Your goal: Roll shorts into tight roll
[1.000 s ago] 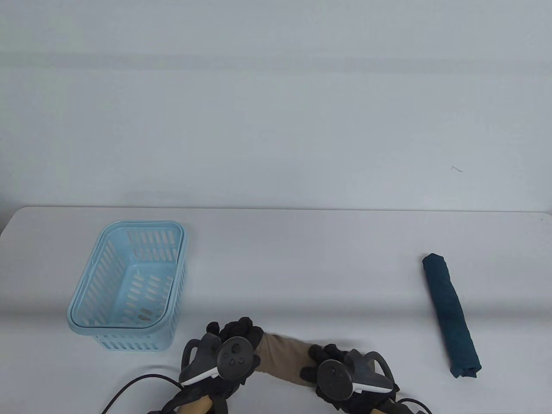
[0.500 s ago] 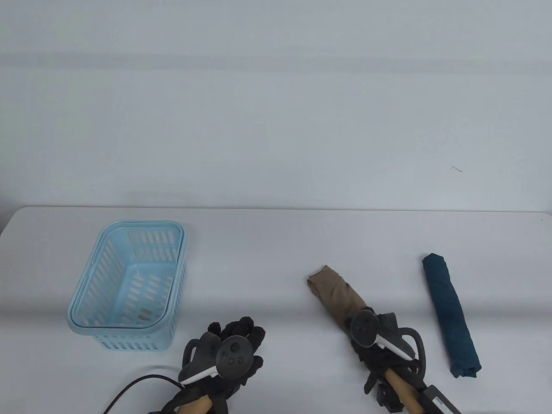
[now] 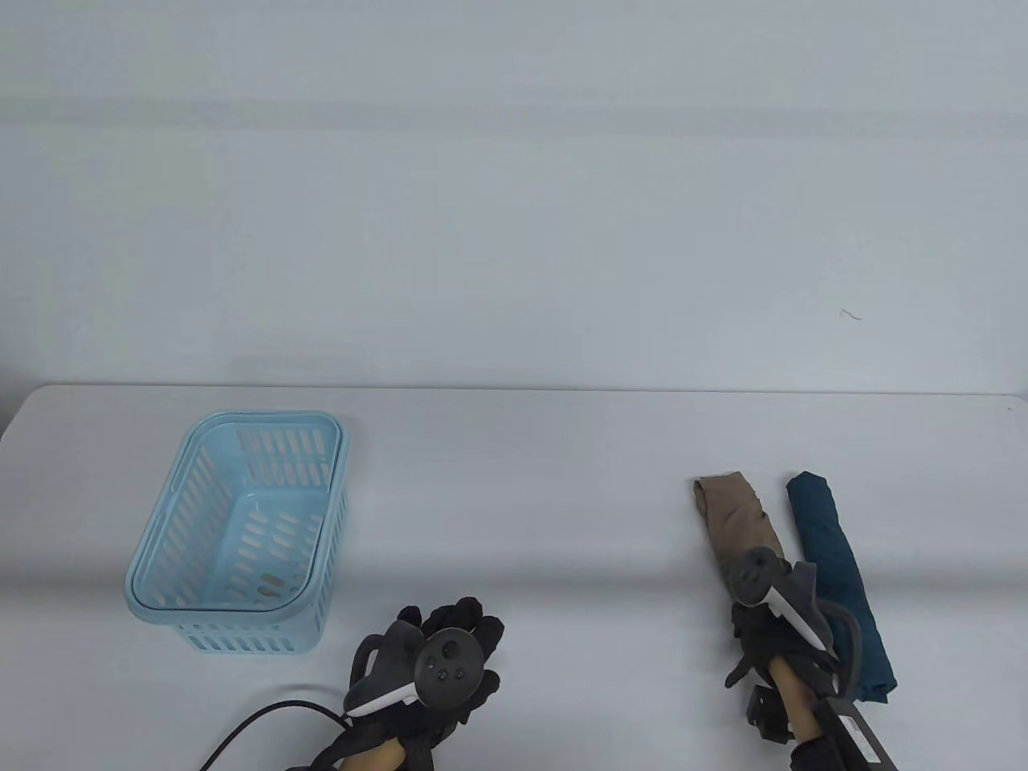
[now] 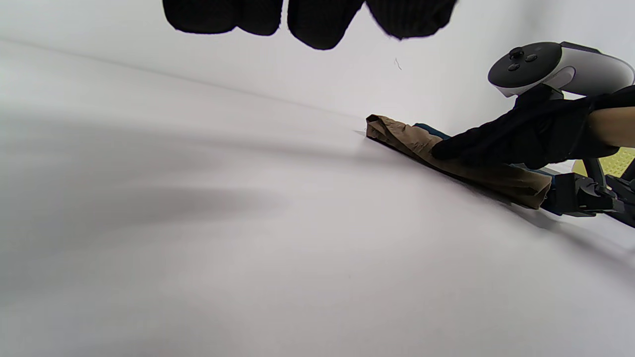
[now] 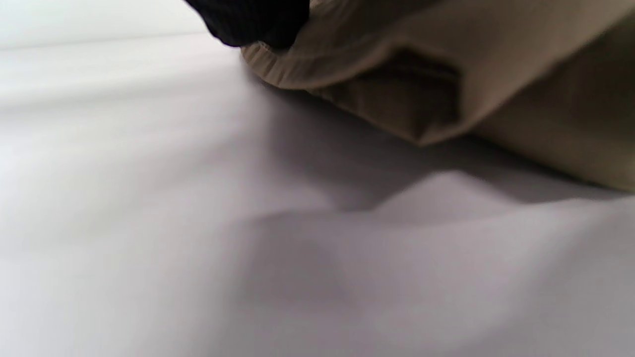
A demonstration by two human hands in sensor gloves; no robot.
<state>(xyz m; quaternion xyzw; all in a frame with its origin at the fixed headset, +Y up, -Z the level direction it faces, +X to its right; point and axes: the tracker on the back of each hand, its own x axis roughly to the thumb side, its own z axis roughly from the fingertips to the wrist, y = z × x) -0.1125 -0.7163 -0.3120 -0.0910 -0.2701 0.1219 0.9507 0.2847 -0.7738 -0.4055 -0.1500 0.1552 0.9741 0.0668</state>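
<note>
In the table view, a tan fabric roll of shorts [image 3: 735,514] lay on the pale grey worktop [image 3: 514,482] at the right, its far end pointing away from the person. A dark teal rolled garment [image 3: 839,562] lay just beside it on the right, nearly parallel. The right hand [image 3: 767,622], in a black sensor glove with a tracker on its back, covered the near end of the tan roll; from above its fingers could not be made out. The left hand [image 3: 446,662] sat near the front edge, well apart from the roll, fingers loosely curled and holding nothing. A light blue slotted plastic basket [image 3: 173,578] stood at the left.

In the left wrist view, the right hand's [image 4: 516,144] fingers lay along the top of the tan roll [image 4: 446,158], curling over it, with the teal roll showing just behind.

In the right wrist view, a black gloved fingertip [image 5: 253,22] pressed against the roll's hemmed edge [image 5: 317,64], and one fold stuck out loose from the near end.

The step appeared to be setting the finished roll down beside the teal one. To do it well, the hand would likely need to keep downward pressure until the roll rested with its free flap underneath, then lift away slowly so the layers did not spring open.
</note>
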